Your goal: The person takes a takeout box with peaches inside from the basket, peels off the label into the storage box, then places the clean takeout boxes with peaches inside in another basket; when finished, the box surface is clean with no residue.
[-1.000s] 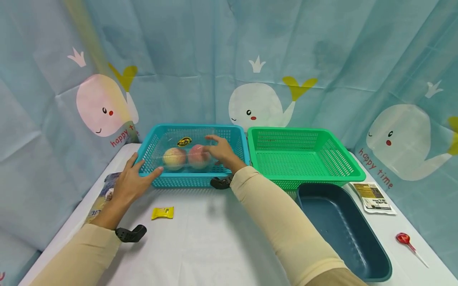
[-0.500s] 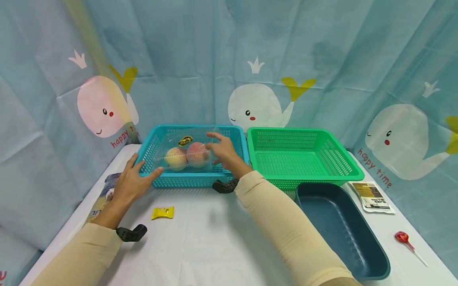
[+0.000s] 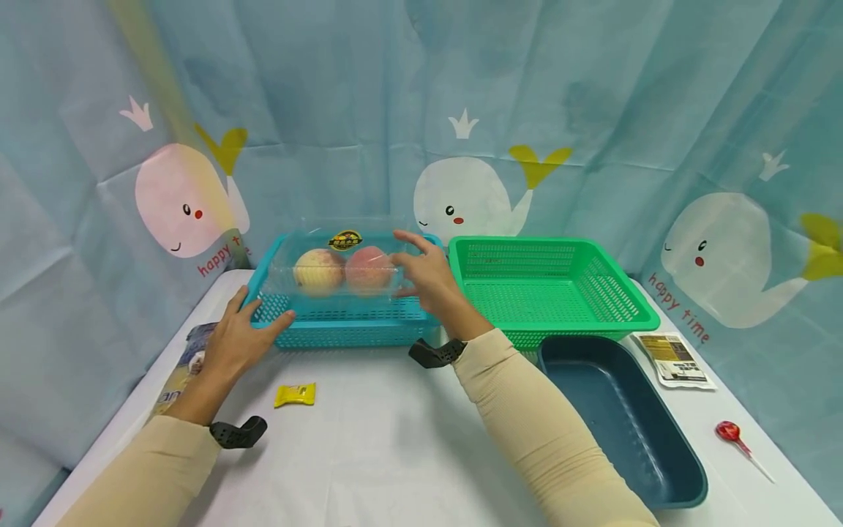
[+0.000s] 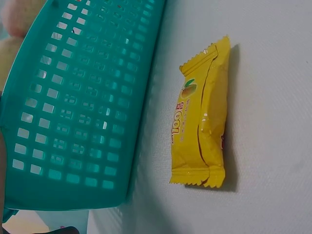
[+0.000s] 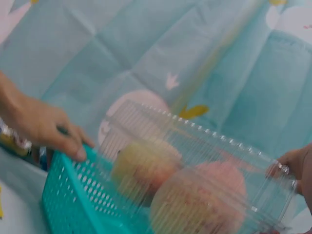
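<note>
My right hand (image 3: 431, 282) grips the right end of a clear plastic fruit box (image 3: 345, 272) with a black and yellow label. Two peaches (image 3: 369, 269) show through its walls. The box is raised over the blue basket (image 3: 356, 333), its top above the basket's back rim. In the right wrist view the box (image 5: 185, 161) tilts, with the peaches (image 5: 197, 200) lying against its lower side. My left hand (image 3: 240, 340) holds the left front corner of the basket, thumb and fingers spread over the rim. A yellow candy packet (image 4: 201, 114) lies on the cloth in front of the basket.
To the right stands a green basket (image 3: 527, 326), with a dark blue tub (image 3: 619, 421) in front of it. A foil pouch (image 3: 675, 361) and a red lollipop (image 3: 728, 431) lie at the right edge. A printed bag (image 3: 181, 373) lies beyond my left hand. A curtain hangs behind.
My right hand has lifted the box of peaches up from inside the blue basket. My left hand stays at the basket's corner. The head view has shifted slightly.
</note>
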The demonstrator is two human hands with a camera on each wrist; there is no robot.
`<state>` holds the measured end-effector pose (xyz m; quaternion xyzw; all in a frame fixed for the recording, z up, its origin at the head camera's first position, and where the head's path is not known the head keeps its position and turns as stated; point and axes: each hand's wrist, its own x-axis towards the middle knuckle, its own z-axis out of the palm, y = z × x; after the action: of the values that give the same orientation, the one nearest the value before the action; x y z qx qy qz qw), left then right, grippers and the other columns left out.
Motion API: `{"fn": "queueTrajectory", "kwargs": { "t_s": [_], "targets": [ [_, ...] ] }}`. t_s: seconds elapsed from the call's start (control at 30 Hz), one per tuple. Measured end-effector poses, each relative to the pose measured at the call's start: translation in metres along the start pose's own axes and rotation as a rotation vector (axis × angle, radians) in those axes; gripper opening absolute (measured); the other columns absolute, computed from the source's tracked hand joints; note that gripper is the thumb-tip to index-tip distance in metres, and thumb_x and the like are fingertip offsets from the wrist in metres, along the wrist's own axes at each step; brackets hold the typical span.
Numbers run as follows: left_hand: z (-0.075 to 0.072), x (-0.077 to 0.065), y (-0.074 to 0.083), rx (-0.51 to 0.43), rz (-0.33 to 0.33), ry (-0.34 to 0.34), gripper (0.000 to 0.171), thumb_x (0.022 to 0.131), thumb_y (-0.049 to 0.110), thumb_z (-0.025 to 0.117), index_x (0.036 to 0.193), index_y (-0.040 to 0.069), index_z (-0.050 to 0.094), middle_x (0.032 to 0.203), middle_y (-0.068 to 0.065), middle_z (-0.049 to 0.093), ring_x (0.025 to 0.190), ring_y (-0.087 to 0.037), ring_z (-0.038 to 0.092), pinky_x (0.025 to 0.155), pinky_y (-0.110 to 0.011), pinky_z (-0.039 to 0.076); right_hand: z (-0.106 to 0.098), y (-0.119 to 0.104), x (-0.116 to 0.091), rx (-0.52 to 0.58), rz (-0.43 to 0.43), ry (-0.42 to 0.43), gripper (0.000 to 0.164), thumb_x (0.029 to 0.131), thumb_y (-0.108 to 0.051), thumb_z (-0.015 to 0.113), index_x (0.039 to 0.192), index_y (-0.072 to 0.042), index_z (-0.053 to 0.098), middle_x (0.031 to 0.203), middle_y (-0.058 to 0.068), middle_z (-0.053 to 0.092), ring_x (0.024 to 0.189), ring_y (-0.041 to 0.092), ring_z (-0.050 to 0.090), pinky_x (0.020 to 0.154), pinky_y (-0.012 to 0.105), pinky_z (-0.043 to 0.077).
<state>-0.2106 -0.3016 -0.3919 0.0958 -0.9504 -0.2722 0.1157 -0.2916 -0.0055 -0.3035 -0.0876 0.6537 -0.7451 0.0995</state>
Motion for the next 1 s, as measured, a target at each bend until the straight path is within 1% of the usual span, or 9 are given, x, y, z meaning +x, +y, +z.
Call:
{"fn": "queueTrajectory", "kwargs": {
  "t_s": [0.07,0.17,0.3,0.4,0.6,0.73,0.83,0.93,1.0],
  "targets": [
    [0.001,0.000,0.000,0.002,0.005,-0.002,0.100,0.087,0.072,0.044,0.146,-0.007,0.030,0.159,-0.019,0.001,0.134,-0.055,0.017,0.096,-0.074,0.021,-0.005,-0.003,-0.005,0.007,-0.009,-0.006,0.045,0.092,-0.008,0.063,0.134,-0.023,0.058,0.117,0.012,0.051,0.072,0.022,0.043,0.065,0.046,0.056],
    [0.002,0.000,0.000,0.009,0.007,-0.005,0.101,0.087,0.073,0.044,0.146,-0.008,0.030,0.159,-0.019,0.001,0.134,-0.055,0.017,0.096,-0.074,0.021,-0.011,-0.007,-0.015,0.016,-0.021,-0.014,0.045,0.091,-0.006,0.062,0.133,-0.024,0.058,0.096,0.011,0.051,0.059,0.020,0.032,0.064,0.046,0.056],
    [0.002,-0.001,0.000,0.011,0.004,-0.010,0.101,0.087,0.073,0.043,0.146,-0.009,0.029,0.159,-0.019,0.000,0.134,-0.055,0.017,0.096,-0.074,0.021,-0.019,-0.011,-0.032,0.033,-0.025,-0.013,0.046,0.092,-0.006,0.061,0.133,-0.025,0.059,0.067,0.003,0.038,0.054,0.017,0.031,0.067,0.049,0.056],
    [0.001,-0.001,0.000,0.007,0.012,-0.012,0.101,0.088,0.072,0.043,0.146,-0.009,0.029,0.159,-0.020,-0.001,0.134,-0.055,0.016,0.096,-0.074,0.022,-0.026,-0.013,-0.047,0.029,-0.032,0.000,0.045,0.092,-0.006,0.062,0.132,-0.026,0.060,0.058,0.000,0.029,0.054,0.016,0.034,0.069,0.047,0.055],
    [0.001,0.000,0.000,0.007,0.019,-0.005,0.096,0.089,0.068,0.045,0.146,-0.008,0.029,0.159,-0.019,-0.001,0.136,-0.054,0.015,0.096,-0.074,0.022,-0.039,-0.015,-0.074,0.029,-0.051,0.007,0.045,0.091,-0.006,0.062,0.132,-0.025,0.060,0.068,0.003,0.038,0.071,0.020,0.044,0.076,0.047,0.047],
    [0.003,0.001,-0.001,0.018,0.013,0.001,0.093,0.091,0.065,0.045,0.146,-0.008,0.030,0.159,-0.019,0.000,0.135,-0.053,0.016,0.097,-0.073,0.022,-0.047,-0.013,-0.091,0.028,-0.053,0.000,0.046,0.093,-0.005,0.060,0.135,-0.023,0.057,0.085,0.008,0.044,0.090,0.023,0.047,0.083,0.053,0.045],
    [0.003,0.001,-0.001,0.022,0.007,0.010,0.093,0.091,0.066,0.044,0.145,-0.009,0.031,0.159,-0.020,0.001,0.135,-0.054,0.017,0.097,-0.072,0.023,-0.053,-0.011,-0.103,0.008,-0.057,0.005,0.046,0.094,-0.006,0.060,0.137,-0.022,0.055,0.096,0.012,0.046,0.107,0.027,0.044,0.091,0.059,0.040],
    [0.004,0.001,-0.001,0.018,0.004,0.016,0.097,0.089,0.069,0.044,0.144,-0.010,0.031,0.158,-0.021,0.001,0.134,-0.055,0.017,0.096,-0.073,0.023,-0.060,-0.005,-0.116,-0.003,-0.050,0.020,0.046,0.094,-0.006,0.059,0.137,-0.022,0.054,0.095,0.015,0.044,0.110,0.030,0.042,0.094,0.060,0.035],
    [0.004,0.001,-0.001,0.014,0.004,0.021,0.098,0.088,0.070,0.044,0.144,-0.010,0.032,0.158,-0.021,0.001,0.134,-0.056,0.017,0.096,-0.074,0.023,-0.065,-0.001,-0.124,0.003,-0.048,0.031,0.047,0.094,-0.005,0.059,0.138,-0.021,0.053,0.095,0.015,0.044,0.105,0.031,0.042,0.092,0.057,0.037]
  ]
}}
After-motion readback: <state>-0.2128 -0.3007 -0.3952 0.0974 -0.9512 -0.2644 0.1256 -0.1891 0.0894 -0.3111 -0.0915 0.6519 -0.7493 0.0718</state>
